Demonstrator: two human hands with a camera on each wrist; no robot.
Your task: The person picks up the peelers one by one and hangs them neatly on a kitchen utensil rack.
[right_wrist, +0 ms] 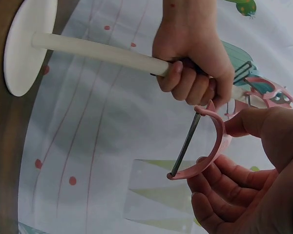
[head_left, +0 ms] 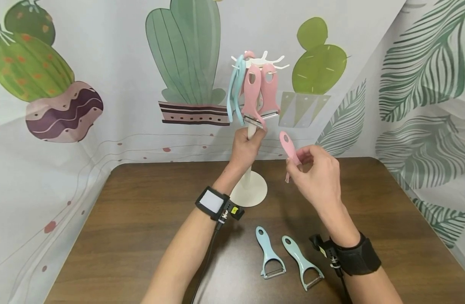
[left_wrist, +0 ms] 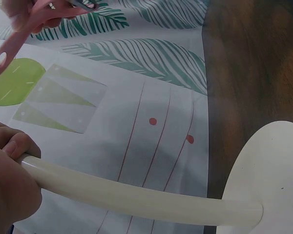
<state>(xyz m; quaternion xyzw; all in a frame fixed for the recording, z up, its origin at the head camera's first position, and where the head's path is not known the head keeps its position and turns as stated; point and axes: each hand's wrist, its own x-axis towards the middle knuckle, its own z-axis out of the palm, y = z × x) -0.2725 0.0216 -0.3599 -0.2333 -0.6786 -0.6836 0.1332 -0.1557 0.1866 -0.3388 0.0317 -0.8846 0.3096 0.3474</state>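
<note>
My left hand (head_left: 246,147) grips the pole of a cream stand (head_left: 251,190) just below its crown of hooks. Pink peelers (head_left: 252,90) and blue peelers (head_left: 236,88) hang from those hooks by the holes in their handles. To the right of the stand, my right hand (head_left: 317,175) pinches another pink peeler (head_left: 288,145) between thumb and fingers, handle end up. In the right wrist view, that peeler's curved head and metal blade (right_wrist: 185,146) point away from the fingers. Both hands are apart in the head view, the held peeler not touching the stand.
Two light blue-green peelers, one on the left (head_left: 268,251) and one on the right (head_left: 302,261), lie on the brown wooden table (head_left: 141,211) in front of the stand. Behind the table hangs a white cloth (head_left: 122,105) printed with cacti and leaves. Cables run from both wrist cameras.
</note>
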